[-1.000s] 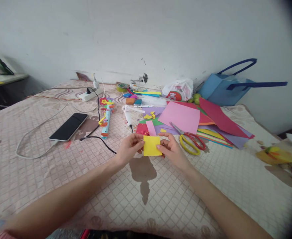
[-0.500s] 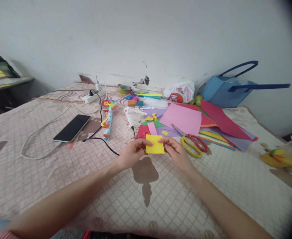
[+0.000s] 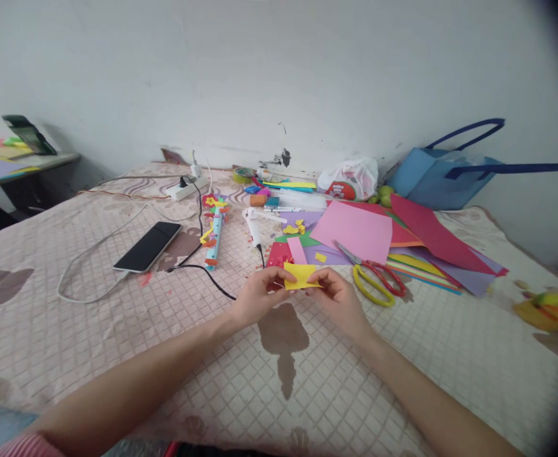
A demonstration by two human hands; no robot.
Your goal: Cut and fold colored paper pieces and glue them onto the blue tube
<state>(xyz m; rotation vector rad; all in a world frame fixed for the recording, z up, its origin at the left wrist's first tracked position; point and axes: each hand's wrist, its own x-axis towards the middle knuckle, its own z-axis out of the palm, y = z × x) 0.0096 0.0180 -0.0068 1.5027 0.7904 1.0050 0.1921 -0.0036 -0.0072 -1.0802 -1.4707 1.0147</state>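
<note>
Scissors [image 3: 362, 263], glue gun [image 3: 253, 230] nr hand-held yel paper [image 3: 302, 275].

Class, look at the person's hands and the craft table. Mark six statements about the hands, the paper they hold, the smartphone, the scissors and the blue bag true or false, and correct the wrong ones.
1. The left hand and the right hand both hold the yellow paper. True.
2. A white cable is plugged into the smartphone. True.
3. The smartphone lies to the right of the yellow paper. False: it lies to the left.
4. The scissors have one yellow handle and one red handle. True.
5. The right hand is holding the scissors. False: neither hand touches them.
6. The blue bag stands left of the scissors. False: it stands to their right, further back.
</note>
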